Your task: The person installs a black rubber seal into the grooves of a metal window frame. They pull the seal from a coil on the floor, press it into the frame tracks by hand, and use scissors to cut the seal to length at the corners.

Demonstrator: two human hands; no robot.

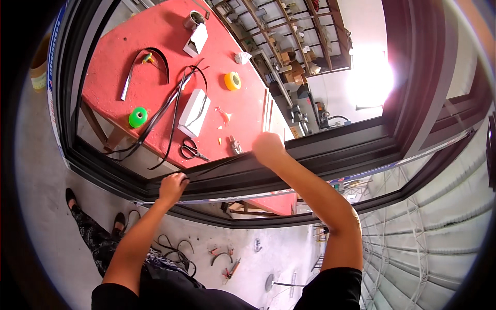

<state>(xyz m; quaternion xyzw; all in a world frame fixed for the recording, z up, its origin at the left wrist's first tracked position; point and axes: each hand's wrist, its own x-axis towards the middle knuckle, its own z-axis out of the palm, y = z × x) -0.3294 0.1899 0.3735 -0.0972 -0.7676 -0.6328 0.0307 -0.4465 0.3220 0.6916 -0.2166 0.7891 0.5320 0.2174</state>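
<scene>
Before me stands a dark window frame [330,157] with a black inner channel. My left hand [173,188] is closed at the frame's lower rail, pinching a thin black rubber strip [214,167]. From there the strip runs to the right, along the rail, up to my right hand [268,149]. That hand is closed in a fist round the strip's other end; it is slightly blurred, and its fingertips are hidden. Through the opening, pliers [235,145] and black-handled scissors [191,150] lie on the red table [155,98] near its close edge.
Loose black strips [173,103] hang over the table's near edge. On it are a green spool [138,117], a yellow tape roll [233,80], a white box [195,113] and a metal can [194,20]. Cables [178,253] and tools [231,269] lie on the floor below.
</scene>
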